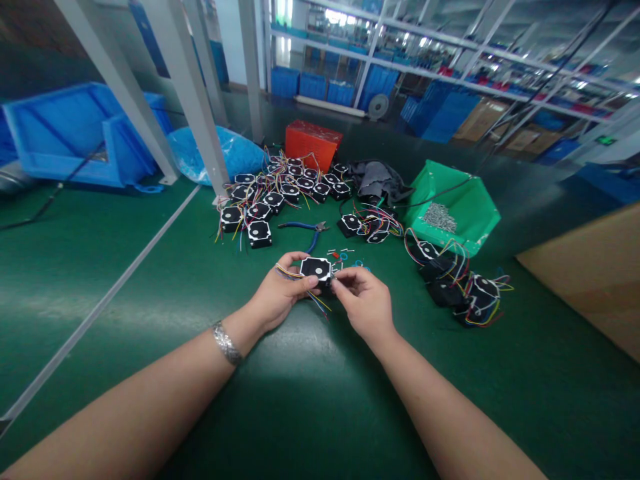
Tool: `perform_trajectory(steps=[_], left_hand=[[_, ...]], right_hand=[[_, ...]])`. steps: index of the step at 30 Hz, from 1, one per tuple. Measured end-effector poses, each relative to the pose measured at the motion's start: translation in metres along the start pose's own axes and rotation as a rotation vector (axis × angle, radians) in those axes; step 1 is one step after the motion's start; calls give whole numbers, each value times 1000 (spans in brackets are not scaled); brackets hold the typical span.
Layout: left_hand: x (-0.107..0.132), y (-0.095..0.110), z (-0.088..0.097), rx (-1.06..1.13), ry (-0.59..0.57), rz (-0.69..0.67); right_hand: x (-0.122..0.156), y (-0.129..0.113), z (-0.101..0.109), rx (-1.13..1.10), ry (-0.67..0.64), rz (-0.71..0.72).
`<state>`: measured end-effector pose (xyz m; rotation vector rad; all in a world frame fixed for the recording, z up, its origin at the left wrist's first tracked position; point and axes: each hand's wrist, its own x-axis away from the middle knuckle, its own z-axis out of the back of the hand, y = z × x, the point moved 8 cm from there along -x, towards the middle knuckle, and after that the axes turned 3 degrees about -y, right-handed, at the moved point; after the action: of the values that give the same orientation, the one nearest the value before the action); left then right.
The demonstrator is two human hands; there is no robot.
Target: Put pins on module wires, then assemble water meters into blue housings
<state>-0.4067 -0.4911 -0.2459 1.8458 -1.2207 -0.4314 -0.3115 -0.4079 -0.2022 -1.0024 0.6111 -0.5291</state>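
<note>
My left hand (287, 288) is closed round a black, square-faced motor (316, 268) with a white outline and a pale round centre. Coloured wires (320, 303) from the motor run past the left fingers and hang below it. At the motor's right corner, the thumb and fingers of my right hand (364, 300) are pinched together. Whatever small thing sits between them is too small to make out. Just beyond the motor lie blue-handled cutting pliers (301, 227), with their jaws to the right. Small loose bits, red, blue and white, are scattered on the green surface (344, 255) behind my right hand.
Many similar wired motors (274, 200) crowd ahead, by a red box (313, 143) and blue plastic bag (227, 152). More motors (480, 297) lie right, below a green bin (475, 220) of small metal pieces (440, 217). Dark cloth (380, 180), a grey post (193, 87) and cardboard (595, 280) stand around.
</note>
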Motion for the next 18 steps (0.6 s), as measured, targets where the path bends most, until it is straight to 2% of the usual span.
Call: perform_trajectory(steps=[9,18], left_hand=[[1,2,-1,-10,11,-1],[1,3,-2,-28,21,-27]], right_hand=[[4,-14,2,237,26,125],[9,-28,2,376,37,262]])
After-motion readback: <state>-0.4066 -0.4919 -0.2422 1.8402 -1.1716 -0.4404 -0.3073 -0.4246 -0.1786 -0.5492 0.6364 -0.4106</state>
